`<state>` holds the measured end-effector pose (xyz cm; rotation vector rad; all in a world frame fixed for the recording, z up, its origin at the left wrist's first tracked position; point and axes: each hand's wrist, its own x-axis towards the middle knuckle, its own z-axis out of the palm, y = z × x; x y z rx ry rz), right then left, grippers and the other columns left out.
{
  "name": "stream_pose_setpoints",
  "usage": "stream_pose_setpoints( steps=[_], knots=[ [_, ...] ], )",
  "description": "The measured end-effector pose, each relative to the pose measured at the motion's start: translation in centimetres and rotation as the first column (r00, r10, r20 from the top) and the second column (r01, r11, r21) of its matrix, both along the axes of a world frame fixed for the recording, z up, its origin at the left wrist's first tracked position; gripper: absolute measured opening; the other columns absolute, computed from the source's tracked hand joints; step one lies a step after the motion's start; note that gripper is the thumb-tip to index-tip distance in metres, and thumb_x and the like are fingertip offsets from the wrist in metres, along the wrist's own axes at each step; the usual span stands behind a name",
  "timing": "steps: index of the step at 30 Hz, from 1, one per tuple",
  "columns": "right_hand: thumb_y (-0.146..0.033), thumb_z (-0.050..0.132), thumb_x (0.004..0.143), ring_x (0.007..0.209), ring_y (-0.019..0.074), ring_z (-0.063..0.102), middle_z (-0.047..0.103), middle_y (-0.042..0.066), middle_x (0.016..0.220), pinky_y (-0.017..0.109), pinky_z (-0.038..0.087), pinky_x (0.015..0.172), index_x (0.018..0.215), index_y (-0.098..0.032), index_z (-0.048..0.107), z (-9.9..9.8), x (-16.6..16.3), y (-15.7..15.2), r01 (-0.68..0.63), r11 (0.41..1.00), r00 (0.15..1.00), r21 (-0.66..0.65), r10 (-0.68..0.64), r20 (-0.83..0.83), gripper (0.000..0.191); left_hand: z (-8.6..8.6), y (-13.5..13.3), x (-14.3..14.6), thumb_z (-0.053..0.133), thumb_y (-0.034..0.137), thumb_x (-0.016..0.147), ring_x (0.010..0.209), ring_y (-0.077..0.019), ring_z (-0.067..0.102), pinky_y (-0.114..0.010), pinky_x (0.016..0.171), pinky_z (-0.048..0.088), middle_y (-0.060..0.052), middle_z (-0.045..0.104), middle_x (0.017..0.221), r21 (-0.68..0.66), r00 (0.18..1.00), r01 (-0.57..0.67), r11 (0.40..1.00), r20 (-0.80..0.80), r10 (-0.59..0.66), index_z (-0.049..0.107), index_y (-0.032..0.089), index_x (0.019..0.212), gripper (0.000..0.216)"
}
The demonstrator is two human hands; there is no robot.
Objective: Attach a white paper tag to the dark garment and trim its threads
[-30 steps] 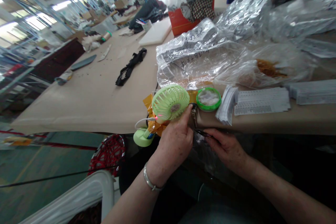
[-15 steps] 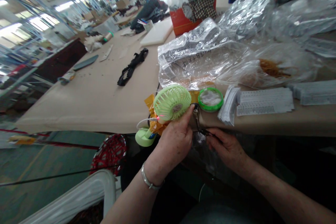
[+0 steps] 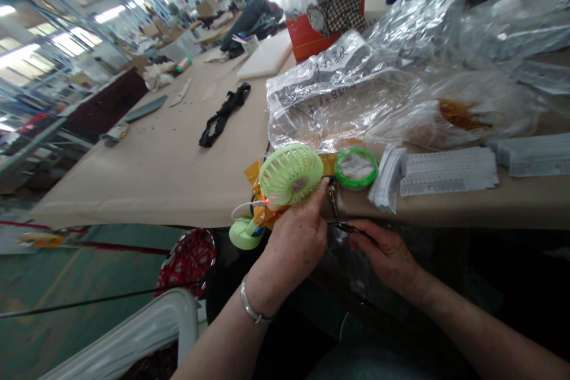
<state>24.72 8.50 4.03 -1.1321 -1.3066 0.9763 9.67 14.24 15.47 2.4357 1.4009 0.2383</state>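
Note:
My left hand [image 3: 299, 231] reaches to the table edge, its index finger stretched onto the dark top of a small metal fitting [image 3: 332, 193]. Its other fingers curl under, and whatever they hold is hidden. Just below the edge, my right hand [image 3: 385, 249] pinches a thin dark strip [image 3: 345, 227], which reaches across to the foot of the fitting, close by my left fingers. A light green fan [image 3: 291, 175] is fixed with brown tape left of the fitting. To its right sits a round green-rimmed tub [image 3: 356, 169] with white fluffy stuff inside.
Stacks of printed white labels [image 3: 449, 172] lie right of the tub. Behind are clear plastic bags [image 3: 329, 101] and a red box [image 3: 307, 35]. A black strap [image 3: 225, 116] lies on the tabletop [image 3: 155, 172]. Below left stand a red-patterned basket [image 3: 189, 261] and a white bin [image 3: 178, 309].
Both hands keep almost the same place. The dark strip in my right hand lies a little flatter and straighter than before. The view has shifted very slightly.

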Motion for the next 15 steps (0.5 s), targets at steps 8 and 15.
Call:
stream_pose_setpoints(
  steps=[8,15],
  knots=[
    [-0.025,0.054,0.085,0.06,0.0102,0.056,0.061,-0.004,0.064,0.02,0.046,0.06,0.091,-0.023,0.067,-0.12,-0.26,0.0,-0.028,0.998,0.997,-0.058,0.023,-0.077,0.014,-0.08,0.02,0.06,0.04,0.007,0.085,0.124,-0.0273,0.052,-0.047,0.106,0.039,-0.015,0.06,0.128,-0.012,1.0,-0.011,1.0,-0.002,0.011,0.032,0.015,0.146,0.063],
    [-0.03,0.054,0.086,0.066,0.0113,0.055,0.06,-0.003,0.067,0.022,0.044,0.065,0.079,-0.021,0.065,-0.15,-0.85,-0.16,-0.075,0.986,0.978,-0.149,0.043,-0.203,0.016,0.03,-0.07,0.04,0.041,0.008,0.085,0.122,-0.0264,0.054,-0.045,0.105,0.041,-0.014,0.06,0.128,-0.029,1.0,-0.03,0.999,0.001,0.03,0.033,0.017,0.146,0.063]
  ],
)
